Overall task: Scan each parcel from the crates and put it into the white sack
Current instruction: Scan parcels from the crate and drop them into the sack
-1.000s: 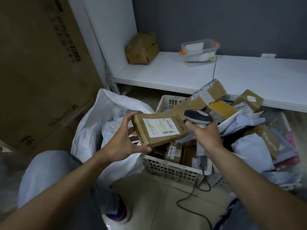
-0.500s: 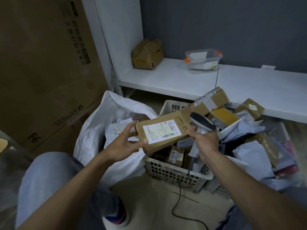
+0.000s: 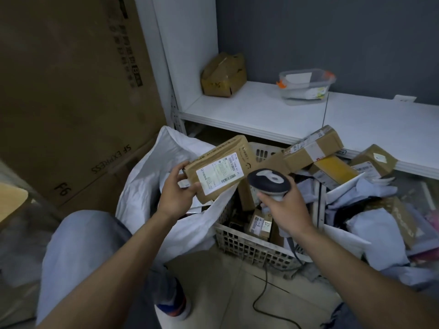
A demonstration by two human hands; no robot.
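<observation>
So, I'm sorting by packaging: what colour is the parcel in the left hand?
The parcel is brown with a white label; clearest in the head view.

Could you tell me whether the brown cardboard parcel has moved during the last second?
Yes. The brown cardboard parcel, gripped by the left hand, has shifted left, off the corner of the white lattice plastic crate and over the mouth of the white sack.

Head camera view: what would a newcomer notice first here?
At the centre, the left hand holds a brown parcel, label up, above the rim of the white sack. Just right of it, the right hand grips a handheld scanner. Beyond them, a white crate is heaped with more parcels.
</observation>
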